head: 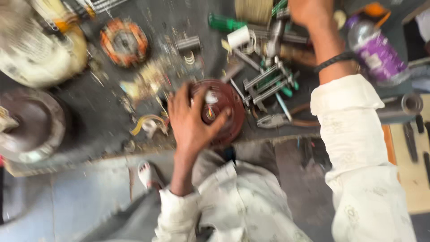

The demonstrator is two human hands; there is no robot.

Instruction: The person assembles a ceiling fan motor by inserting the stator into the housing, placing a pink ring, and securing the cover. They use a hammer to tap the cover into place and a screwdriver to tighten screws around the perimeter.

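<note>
While the picture from the head camera is smeared by motion, the main things can still be made out: the left hand [193, 120] lies spread over a round, dark red motor winding [224, 112] that sits at the near edge of the table [103, 134], its fingers [177, 96] splayed and pressing on the rim rather than closed around it. A short bundle of coloured wires [209, 112] pokes up from the middle of that winding, just beside the thumb. The right hand [309, 11] is stretched well away to the far side of the table, among a heap of tools; its fingers run out of the top of the frame, so I cannot tell whether they are closed on anything or loose. A dark cord bracelet [333, 61] circles that wrist above a white sleeve [347, 116]. Between the two hands lie a metal puller [268, 83], pliers [277, 120] and a green-handled screwdriver [226, 22]. A purple bottle [376, 49] lies on its side to the right. To the left sit a second winding in orange [124, 41], a pale motor casing [38, 49] and a dark round cover [31, 125]. Judging by how things lie, the work looks to be midway: the motor is apart, the red winding is out and steadied under one hand, and nothing appears put back together yet.
</note>
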